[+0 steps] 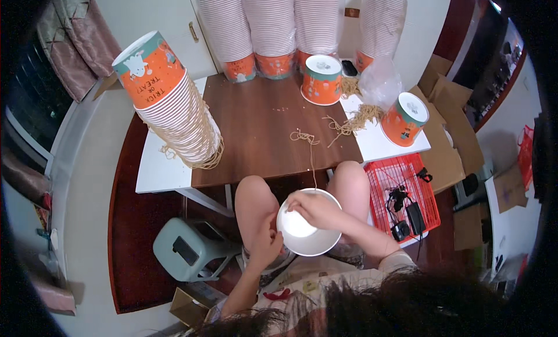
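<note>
A white-lined paper bucket [314, 244] rests in my lap between my knees, its mouth facing up. My left hand [266, 244] grips it from the outside at the left, fingers bent against the wall. Over the mouth reaches my right hand [314, 211], its fingers curled together inside; whatever they pinch is hidden. From a small tangle on the table, a thin tan cord [314, 168] runs down to the bucket's far rim beside my right hand. At the left of the table leans a tall stack of orange and green buckets [174, 110] with loops of tan cord hanging along its side.
Wrapped bucket stacks [270, 23] line the back of the brown table [256, 133]. Two upside-down buckets [322, 81] flank bundles of cord [363, 117] and a clear plastic bag [381, 84]. A red crate [404, 192] with black adapters stands right; a stool [186, 250] holding a phone stands left.
</note>
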A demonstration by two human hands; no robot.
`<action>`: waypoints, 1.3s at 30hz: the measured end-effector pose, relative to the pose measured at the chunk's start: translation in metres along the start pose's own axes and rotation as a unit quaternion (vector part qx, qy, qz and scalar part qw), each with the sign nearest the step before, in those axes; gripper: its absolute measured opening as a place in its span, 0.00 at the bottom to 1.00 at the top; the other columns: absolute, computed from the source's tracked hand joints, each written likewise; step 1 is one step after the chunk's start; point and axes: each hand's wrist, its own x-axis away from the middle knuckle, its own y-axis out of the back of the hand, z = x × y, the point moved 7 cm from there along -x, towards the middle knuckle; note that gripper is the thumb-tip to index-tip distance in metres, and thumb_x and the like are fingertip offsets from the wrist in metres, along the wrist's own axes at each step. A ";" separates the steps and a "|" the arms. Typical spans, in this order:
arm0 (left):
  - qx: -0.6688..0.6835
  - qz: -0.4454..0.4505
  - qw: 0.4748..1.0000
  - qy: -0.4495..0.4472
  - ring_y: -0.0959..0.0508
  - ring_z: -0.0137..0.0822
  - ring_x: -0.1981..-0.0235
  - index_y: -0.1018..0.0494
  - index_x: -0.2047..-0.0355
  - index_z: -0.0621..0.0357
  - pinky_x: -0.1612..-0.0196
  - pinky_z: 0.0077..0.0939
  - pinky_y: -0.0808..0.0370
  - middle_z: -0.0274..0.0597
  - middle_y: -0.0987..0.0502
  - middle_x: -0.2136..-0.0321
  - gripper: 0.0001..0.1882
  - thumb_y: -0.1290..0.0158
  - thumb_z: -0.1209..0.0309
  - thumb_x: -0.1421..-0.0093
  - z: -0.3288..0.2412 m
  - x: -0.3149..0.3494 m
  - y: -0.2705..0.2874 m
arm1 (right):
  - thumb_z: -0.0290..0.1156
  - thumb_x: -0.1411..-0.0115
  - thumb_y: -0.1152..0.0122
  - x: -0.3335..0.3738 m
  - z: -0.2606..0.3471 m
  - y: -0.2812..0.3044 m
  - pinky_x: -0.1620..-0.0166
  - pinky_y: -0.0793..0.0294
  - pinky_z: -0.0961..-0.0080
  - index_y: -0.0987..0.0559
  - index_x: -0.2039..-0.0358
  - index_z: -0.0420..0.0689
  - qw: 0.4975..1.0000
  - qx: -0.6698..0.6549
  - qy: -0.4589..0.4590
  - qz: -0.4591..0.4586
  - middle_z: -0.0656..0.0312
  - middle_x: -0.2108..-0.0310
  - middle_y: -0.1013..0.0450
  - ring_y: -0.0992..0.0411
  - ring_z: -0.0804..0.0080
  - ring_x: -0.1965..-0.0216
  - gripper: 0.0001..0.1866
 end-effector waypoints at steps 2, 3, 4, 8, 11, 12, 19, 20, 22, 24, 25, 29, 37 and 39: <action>0.043 0.004 0.999 0.034 0.29 0.27 0.86 0.50 0.45 0.61 0.83 0.20 0.32 0.41 0.30 0.83 0.26 0.57 0.77 0.45 0.004 0.007 -0.003 | 0.26 0.45 0.52 0.014 -0.003 -0.018 0.64 0.30 0.65 0.32 0.63 0.41 1.000 0.009 -0.015 -0.025 0.50 0.72 0.29 0.29 0.53 0.67 0.08; 0.042 0.005 0.998 0.039 0.29 0.27 0.86 0.50 0.45 0.61 0.83 0.20 0.32 0.41 0.30 0.83 0.26 0.57 0.77 0.45 0.006 0.009 -0.003 | 0.26 0.46 0.51 0.018 -0.008 -0.027 0.63 0.31 0.64 0.29 0.65 0.41 0.998 0.031 -0.050 -0.027 0.49 0.72 0.29 0.30 0.53 0.66 0.07; 0.039 -0.001 0.998 0.040 0.29 0.27 0.85 0.49 0.46 0.61 0.82 0.19 0.32 0.41 0.29 0.82 0.26 0.56 0.76 0.45 0.007 0.010 -0.001 | 0.26 0.46 0.51 0.023 -0.010 -0.035 0.63 0.31 0.64 0.29 0.65 0.41 0.998 0.027 -0.055 -0.027 0.49 0.72 0.29 0.30 0.53 0.66 0.07; -0.020 -0.012 0.999 0.031 0.27 0.26 0.83 0.43 0.49 0.61 0.81 0.19 0.31 0.40 0.27 0.78 0.22 0.53 0.74 0.45 0.016 0.011 0.007 | 0.24 0.49 0.50 0.032 -0.016 -0.051 0.63 0.31 0.63 0.27 0.69 0.40 0.996 0.052 -0.064 -0.028 0.49 0.73 0.29 0.30 0.52 0.67 0.06; -0.052 -0.080 0.995 -0.030 0.27 0.28 0.82 0.36 0.56 0.60 0.80 0.20 0.31 0.41 0.27 0.78 0.16 0.52 0.73 0.45 0.001 0.012 0.015 | 0.24 0.50 0.50 0.033 -0.020 -0.055 0.62 0.32 0.63 0.27 0.70 0.40 0.996 0.045 -0.073 -0.040 0.49 0.73 0.30 0.31 0.52 0.67 0.06; -0.053 -0.079 0.995 -0.029 0.27 0.28 0.82 0.36 0.56 0.60 0.80 0.20 0.31 0.41 0.27 0.78 0.16 0.52 0.73 0.45 -0.005 0.013 0.016 | 0.23 0.50 0.50 0.034 -0.021 -0.055 0.62 0.32 0.63 0.27 0.70 0.39 0.995 0.046 -0.074 -0.047 0.49 0.73 0.30 0.32 0.52 0.67 0.06; -0.319 -0.146 0.917 -0.188 0.28 0.39 0.79 0.26 0.70 0.58 0.76 0.28 0.31 0.41 0.30 0.78 0.07 0.47 0.72 0.50 -0.043 0.021 0.013 | 0.24 0.48 0.51 0.036 -0.014 -0.052 0.62 0.33 0.65 0.28 0.71 0.39 0.995 0.026 -0.057 -0.071 0.51 0.73 0.30 0.32 0.54 0.67 0.05; -0.336 -0.132 0.916 -0.175 0.28 0.40 0.78 0.26 0.71 0.58 0.75 0.29 0.31 0.41 0.31 0.78 0.06 0.47 0.72 0.50 -0.043 0.019 0.010 | 0.24 0.48 0.51 0.036 -0.011 -0.049 0.63 0.33 0.65 0.28 0.71 0.39 0.995 0.022 -0.056 -0.077 0.52 0.73 0.29 0.32 0.54 0.67 0.04; -0.328 -0.120 0.919 -0.185 0.28 0.39 0.78 0.25 0.71 0.58 0.76 0.30 0.32 0.41 0.31 0.78 0.06 0.47 0.72 0.50 -0.044 0.018 0.008 | 0.24 0.47 0.51 0.036 -0.008 -0.045 0.63 0.33 0.65 0.28 0.72 0.39 0.995 0.018 -0.055 -0.083 0.52 0.73 0.29 0.32 0.54 0.67 0.04; -0.320 -0.107 0.921 -0.196 0.29 0.39 0.79 0.25 0.72 0.58 0.76 0.30 0.32 0.41 0.32 0.78 0.05 0.46 0.72 0.50 -0.045 0.017 0.006 | 0.24 0.48 0.51 0.037 -0.006 -0.041 0.63 0.33 0.65 0.28 0.71 0.40 0.995 0.006 -0.049 -0.090 0.52 0.73 0.29 0.32 0.54 0.67 0.04; -0.316 -0.113 0.920 -0.203 0.29 0.38 0.79 0.25 0.72 0.59 0.76 0.29 0.32 0.40 0.32 0.79 0.05 0.46 0.73 0.51 -0.045 0.017 0.006 | 0.24 0.48 0.51 0.037 -0.005 -0.040 0.63 0.33 0.65 0.28 0.71 0.40 0.995 0.006 -0.049 -0.091 0.52 0.73 0.29 0.32 0.54 0.67 0.04; -0.300 -0.114 0.930 -0.178 0.28 0.37 0.80 0.26 0.74 0.59 0.77 0.28 0.32 0.39 0.32 0.79 0.04 0.45 0.74 0.52 -0.047 0.017 0.006 | 0.25 0.49 0.49 0.039 -0.003 -0.039 0.64 0.32 0.65 0.28 0.71 0.40 0.995 0.004 -0.042 -0.090 0.53 0.73 0.29 0.32 0.55 0.68 0.05; -0.338 -0.151 0.898 -0.239 0.28 0.35 0.80 0.26 0.77 0.58 0.77 0.26 0.31 0.37 0.32 0.80 0.05 0.43 0.74 0.56 -0.048 0.021 0.010 | 0.28 0.51 0.46 0.038 -0.001 -0.045 0.68 0.30 0.67 0.27 0.70 0.42 0.998 0.009 -0.050 -0.034 0.56 0.75 0.29 0.29 0.60 0.72 0.06; -0.338 -0.154 0.895 -0.246 0.28 0.36 0.80 0.27 0.77 0.58 0.77 0.27 0.31 0.37 0.32 0.80 0.05 0.43 0.75 0.57 -0.050 0.021 0.011 | 0.28 0.51 0.45 0.039 -0.001 -0.043 0.70 0.30 0.68 0.26 0.71 0.44 0.997 0.005 -0.044 -0.063 0.58 0.75 0.29 0.29 0.62 0.73 0.06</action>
